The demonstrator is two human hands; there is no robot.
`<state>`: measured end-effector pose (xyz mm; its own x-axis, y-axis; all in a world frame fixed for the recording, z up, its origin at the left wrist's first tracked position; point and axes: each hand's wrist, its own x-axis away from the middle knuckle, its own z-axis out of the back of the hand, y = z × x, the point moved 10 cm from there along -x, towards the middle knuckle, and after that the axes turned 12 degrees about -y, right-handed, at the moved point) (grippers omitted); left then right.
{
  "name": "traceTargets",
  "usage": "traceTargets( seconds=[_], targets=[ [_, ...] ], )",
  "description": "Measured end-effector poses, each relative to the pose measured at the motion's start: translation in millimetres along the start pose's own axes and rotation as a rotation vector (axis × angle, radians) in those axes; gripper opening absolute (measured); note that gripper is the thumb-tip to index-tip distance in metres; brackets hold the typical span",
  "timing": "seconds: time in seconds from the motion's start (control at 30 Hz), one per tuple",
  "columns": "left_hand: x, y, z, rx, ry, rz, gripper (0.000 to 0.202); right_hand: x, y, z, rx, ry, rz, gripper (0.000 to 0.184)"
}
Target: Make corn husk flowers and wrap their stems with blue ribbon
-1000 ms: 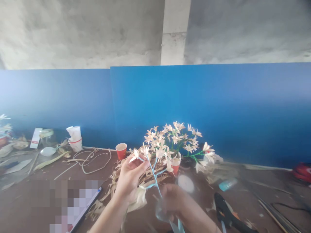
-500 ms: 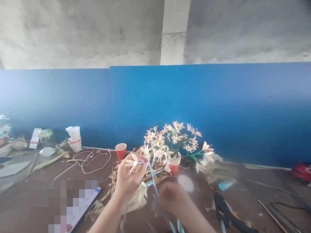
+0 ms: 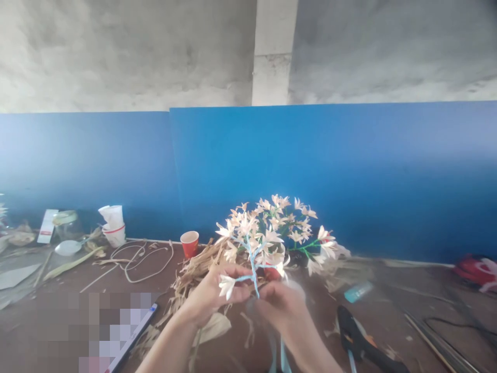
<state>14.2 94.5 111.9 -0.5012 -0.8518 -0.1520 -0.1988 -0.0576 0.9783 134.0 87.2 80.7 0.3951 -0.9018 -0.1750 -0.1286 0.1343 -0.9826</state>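
Both hands clamped on blue flower stem [image 3: 252, 259]: left hand [image 3: 212, 292] at side blossom [image 3: 226, 284], right hand [image 3: 281, 308] lower down, above desk [image 3: 50, 311].

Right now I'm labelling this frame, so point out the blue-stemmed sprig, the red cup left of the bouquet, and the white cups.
sprig [image 3: 252, 261], head view, on the middle of its blue stem.
red cup [image 3: 190, 244], head view, on its side wall.
white cups [image 3: 114, 234], head view, on the lower cup of the stack.
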Motion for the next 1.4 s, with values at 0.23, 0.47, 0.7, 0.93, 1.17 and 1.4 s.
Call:
traceTargets(
  seconds=[0.23, 0.47, 0.7, 0.93, 1.17, 1.4],
  targets=[
    [4.0, -0.4, -6.7, -0.185, 0.099, -0.018, 0.017, -4.5, 2.7, 2.8, 0.056, -0.040, 0.041, 0.030],
    [4.8, -11.0, -3.7, -0.064, 0.179, 0.000, 0.015, -4.6, 10.3, 4.9, -0.003, 0.002, 0.027, 0.035],
    [3.6, -14.4, -6.8, -0.022, 0.154, 0.039, 0.017, -3.3, 4.6, -5.5, -0.050, -0.151, -0.018, 0.033],
    [6.8, -18.9, -0.2, 0.070, 0.185, 0.073, 0.021, -1.5, 1.9, -6.4, -0.032, -0.126, -0.067, 0.038],
    [10.1, -6.1, 10.2, 0.256, 0.228, 0.044, 0.022, -1.3, -8.1, 11.6, 0.075, -0.067, -0.170, 0.038],
    [8.3, 12.1, 27.6, 0.040, 0.295, -0.068, 0.025, 18.1, -35.0, 31.0, 0.263, -0.117, -0.194, 0.043]
  ],
)
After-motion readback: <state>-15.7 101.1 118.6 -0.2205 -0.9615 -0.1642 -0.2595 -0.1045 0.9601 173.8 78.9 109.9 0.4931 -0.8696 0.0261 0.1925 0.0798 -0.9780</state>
